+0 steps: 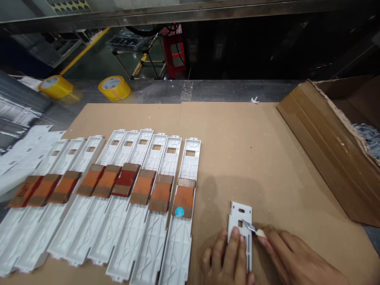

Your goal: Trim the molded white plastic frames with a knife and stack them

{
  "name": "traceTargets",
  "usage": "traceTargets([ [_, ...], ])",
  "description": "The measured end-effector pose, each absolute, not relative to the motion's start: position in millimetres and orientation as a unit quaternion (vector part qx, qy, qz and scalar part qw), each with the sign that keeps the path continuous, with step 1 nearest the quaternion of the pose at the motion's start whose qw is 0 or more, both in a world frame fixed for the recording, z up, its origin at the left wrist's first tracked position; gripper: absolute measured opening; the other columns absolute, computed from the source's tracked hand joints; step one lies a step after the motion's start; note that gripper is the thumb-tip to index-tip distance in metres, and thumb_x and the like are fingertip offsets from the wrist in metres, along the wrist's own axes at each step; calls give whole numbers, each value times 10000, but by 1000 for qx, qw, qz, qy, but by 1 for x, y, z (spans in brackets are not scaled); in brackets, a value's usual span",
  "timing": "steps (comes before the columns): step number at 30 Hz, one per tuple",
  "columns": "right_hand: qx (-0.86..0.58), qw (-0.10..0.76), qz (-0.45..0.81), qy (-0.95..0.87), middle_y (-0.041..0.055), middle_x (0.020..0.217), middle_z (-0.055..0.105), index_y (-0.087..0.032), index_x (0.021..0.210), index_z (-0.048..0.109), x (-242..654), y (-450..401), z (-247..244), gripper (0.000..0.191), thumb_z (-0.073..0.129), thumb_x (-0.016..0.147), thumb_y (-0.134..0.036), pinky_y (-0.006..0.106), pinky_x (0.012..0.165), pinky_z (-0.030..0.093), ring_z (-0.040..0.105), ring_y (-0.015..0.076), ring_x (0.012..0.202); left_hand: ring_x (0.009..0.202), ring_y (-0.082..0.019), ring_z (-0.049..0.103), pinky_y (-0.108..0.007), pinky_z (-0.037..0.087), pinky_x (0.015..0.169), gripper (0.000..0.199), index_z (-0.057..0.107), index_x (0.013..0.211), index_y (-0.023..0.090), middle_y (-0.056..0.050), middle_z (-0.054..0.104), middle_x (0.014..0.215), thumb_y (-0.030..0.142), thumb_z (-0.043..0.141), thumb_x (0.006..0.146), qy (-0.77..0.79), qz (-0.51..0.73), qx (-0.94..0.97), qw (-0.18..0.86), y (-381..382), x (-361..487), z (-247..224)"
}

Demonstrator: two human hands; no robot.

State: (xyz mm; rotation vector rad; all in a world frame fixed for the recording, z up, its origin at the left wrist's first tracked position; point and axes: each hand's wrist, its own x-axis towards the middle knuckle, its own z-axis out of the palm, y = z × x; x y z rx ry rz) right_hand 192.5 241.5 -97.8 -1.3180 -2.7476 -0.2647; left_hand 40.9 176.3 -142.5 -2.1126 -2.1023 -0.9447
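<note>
A small white plastic part [241, 210] with slots and a square hole lies on the brown cardboard sheet. My left hand [227, 259] presses its fingertips on the lower part of this piece, holding it down. In my right hand [292, 253] is a knife [251, 227] with a pale handle, pinched between the fingers. The blade tip touches or hovers at the piece, just above the square hole. To the left of my hands stands a row of long white plastic trays [162, 241], each crossed by an orange-brown block [183, 198].
An open cardboard box [320, 146] with grey pieces stands at the right. Two yellow tape rolls [114, 88] sit at the back left. White flat parts [29, 146] lie at the far left. A metal rail [178, 16] crosses the top.
</note>
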Motion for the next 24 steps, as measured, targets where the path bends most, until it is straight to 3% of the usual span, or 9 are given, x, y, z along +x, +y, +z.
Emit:
traceTargets([
  [10, -427, 14, -61, -902, 3, 819, 631, -260, 937, 588, 204, 236, -106, 379, 232, 959, -389, 262, 443, 392, 594, 133, 625, 990, -137, 564, -331, 331, 723, 367, 637, 1077, 270, 69, 657, 1106, 438, 368, 892, -677, -313, -667, 7, 177, 42, -142],
  [16, -429, 31, -87, -898, 10, 725, 623, -241, 862, 593, 199, 239, -103, 509, 109, 971, -354, 270, 423, 363, 570, 129, 551, 983, -132, 569, -330, 332, 718, 371, 642, 1057, 264, 70, 660, 1099, 438, 356, 899, -677, -313, -666, 9, 178, 41, -140],
  [20, -416, 8, -79, -906, 1, 786, 632, -253, 909, 593, 201, 239, -105, 440, 168, 968, -348, 257, 442, 390, 595, 126, 608, 983, -126, 568, -331, 335, 715, 365, 645, 1048, 270, 83, 656, 1104, 448, 366, 893, -682, -320, -658, 4, 179, 42, -139],
  [24, -426, 27, -86, -900, 7, 757, 631, -237, 871, 599, 195, 239, -100, 501, 112, 967, -302, 269, 422, 379, 590, 128, 577, 974, -136, 572, -337, 332, 720, 361, 648, 1045, 270, 74, 663, 1091, 445, 372, 891, -682, -318, -659, 7, 179, 42, -140],
])
